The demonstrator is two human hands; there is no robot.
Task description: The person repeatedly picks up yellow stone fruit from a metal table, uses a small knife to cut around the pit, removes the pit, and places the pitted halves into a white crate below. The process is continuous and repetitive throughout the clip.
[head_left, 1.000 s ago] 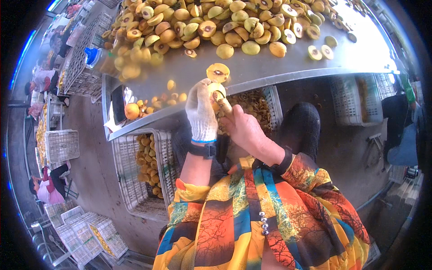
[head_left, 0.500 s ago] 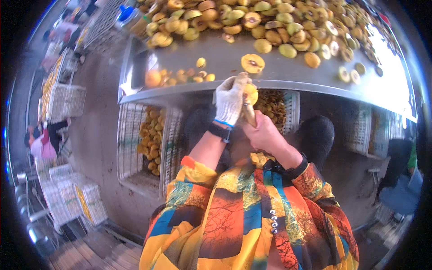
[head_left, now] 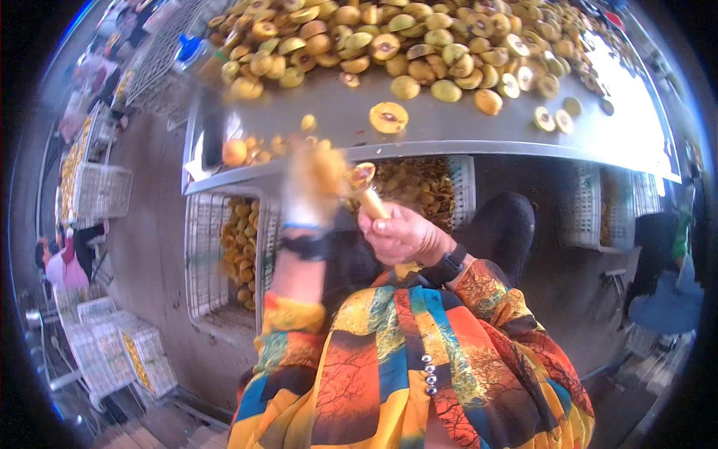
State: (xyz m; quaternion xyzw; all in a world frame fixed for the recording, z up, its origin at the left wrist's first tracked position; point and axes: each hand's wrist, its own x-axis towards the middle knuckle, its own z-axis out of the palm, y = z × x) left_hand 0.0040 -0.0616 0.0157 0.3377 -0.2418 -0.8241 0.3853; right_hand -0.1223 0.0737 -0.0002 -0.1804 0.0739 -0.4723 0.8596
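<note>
Since a moment ago the gloved left hand [head_left: 313, 187] has swung away in a blur, whether holding anything I cannot tell, while the bare right hand [head_left: 402, 236] stays clamped on a wooden-handled scoop [head_left: 361, 182], its bowl at eleven o'clock, just below the table [head_left: 449, 127] edge.
</note>
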